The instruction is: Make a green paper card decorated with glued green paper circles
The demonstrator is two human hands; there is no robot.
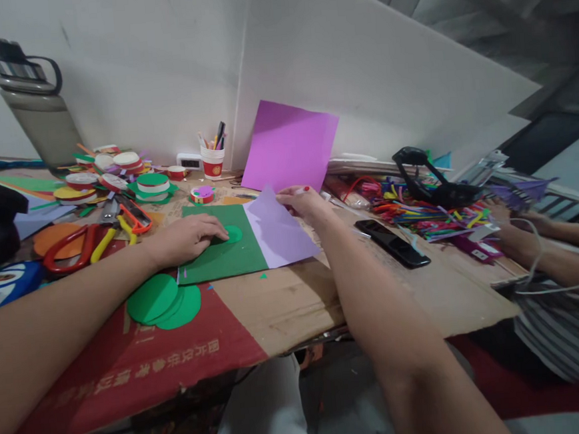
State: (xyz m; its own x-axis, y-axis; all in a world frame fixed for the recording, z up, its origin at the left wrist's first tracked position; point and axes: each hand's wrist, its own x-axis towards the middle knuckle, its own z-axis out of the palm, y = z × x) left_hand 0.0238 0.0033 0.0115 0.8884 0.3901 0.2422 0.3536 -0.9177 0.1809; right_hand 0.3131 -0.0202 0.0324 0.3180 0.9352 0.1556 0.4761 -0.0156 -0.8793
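My left hand (191,240) lies palm down on a dark green sheet (242,253), its fingers extended and their tips at the edge of a brighter green patch (233,233). With my right hand (304,204) I pinch the upper edge of a light purple paper (281,236), which overlaps the green sheet's right side and lifts a little at the top. The thumb and fingertips are partly hidden there. Several green paper circles (163,300) lie stacked below my left wrist.
Red-handled scissors (71,251), yellow-handled pliers (115,237) and layered paper discs (127,164) crowd the left. A bottle (40,109) and pen cup (213,161) stand behind. A purple sheet (291,143) leans on the wall. Right are a phone (392,242), colourful pipe cleaners (409,211) and another person's arms (547,250).
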